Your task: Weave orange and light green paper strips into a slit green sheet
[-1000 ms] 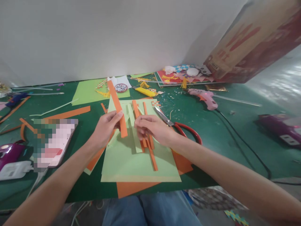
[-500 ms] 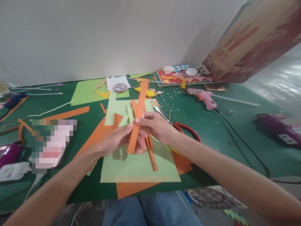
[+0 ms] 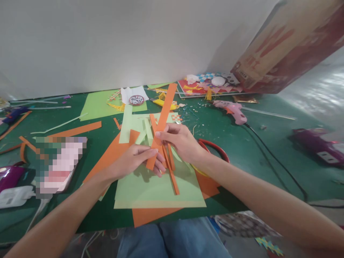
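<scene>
An orange paper strip point(image 3: 167, 107) slants upward between both hands, above the pale green paper sheets point(image 3: 158, 197). My left hand point(image 3: 141, 157) pinches its lower part, thumb on top and fingers behind. Higher up, my right hand point(image 3: 178, 139) grips the same strip between thumb and fingers. Narrower orange strips point(image 3: 173, 179) and pale green strips point(image 3: 147, 130) lie on the sheets under and around my hands. Scissors with red handles point(image 3: 217, 148) rest beside my right wrist, their blades mostly hidden by that hand.
A pink glue gun point(image 3: 232, 110) with a black cord lies to the right, and a purple device point(image 3: 317, 147) beyond it. On the left are a phone point(image 3: 63, 165) and a white charger point(image 3: 16, 196). A yellow cutter point(image 3: 163, 104) and round-patterned paper point(image 3: 137, 99) lie behind.
The orange strip has tilted further right, its top end moving up and right. My right hand has shifted slightly up; my left hand still holds the lower part.
</scene>
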`<act>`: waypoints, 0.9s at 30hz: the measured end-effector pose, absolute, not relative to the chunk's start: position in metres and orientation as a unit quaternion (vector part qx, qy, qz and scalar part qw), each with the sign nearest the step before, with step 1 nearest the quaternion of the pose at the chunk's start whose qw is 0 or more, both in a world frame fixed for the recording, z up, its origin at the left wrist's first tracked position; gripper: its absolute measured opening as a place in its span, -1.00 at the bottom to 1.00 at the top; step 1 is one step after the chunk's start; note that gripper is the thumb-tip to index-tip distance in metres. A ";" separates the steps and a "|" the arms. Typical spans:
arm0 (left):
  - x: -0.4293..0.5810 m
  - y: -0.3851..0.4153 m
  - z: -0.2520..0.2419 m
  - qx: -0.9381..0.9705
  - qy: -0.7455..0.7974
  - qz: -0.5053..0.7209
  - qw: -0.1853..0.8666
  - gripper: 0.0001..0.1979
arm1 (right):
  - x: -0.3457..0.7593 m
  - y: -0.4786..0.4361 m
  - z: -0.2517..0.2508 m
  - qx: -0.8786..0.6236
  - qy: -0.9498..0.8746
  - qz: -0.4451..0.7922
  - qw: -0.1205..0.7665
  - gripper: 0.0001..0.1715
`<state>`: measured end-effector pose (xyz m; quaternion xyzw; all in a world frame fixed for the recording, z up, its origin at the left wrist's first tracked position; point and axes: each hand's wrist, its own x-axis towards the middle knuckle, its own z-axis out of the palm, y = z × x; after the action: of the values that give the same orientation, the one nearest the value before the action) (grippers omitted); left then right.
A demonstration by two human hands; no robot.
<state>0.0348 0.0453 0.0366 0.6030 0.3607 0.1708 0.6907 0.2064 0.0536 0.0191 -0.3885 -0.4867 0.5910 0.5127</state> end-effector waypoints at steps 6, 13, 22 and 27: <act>0.035 0.045 0.038 0.601 0.365 0.154 0.694 -0.71 | 0.209 0.055 0.022 -0.404 -0.490 0.564 0.527 -0.67; 0.034 0.047 0.036 0.600 0.349 0.155 0.703 -0.69 | 0.214 0.060 0.027 -0.404 -0.455 0.555 0.567 -0.64; 0.036 0.046 0.037 0.625 0.376 0.177 0.661 -0.67 | 0.212 0.054 0.028 -0.433 -0.588 0.516 0.448 -0.72; 0.037 0.047 0.038 0.648 0.443 0.299 0.542 -0.79 | 0.210 0.053 0.025 -0.416 -0.579 0.528 0.462 -0.76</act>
<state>0.0372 0.0473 0.0376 0.6481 0.4433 0.2991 0.5423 0.2097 0.0533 0.0254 -0.4164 -0.5786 0.5278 0.4619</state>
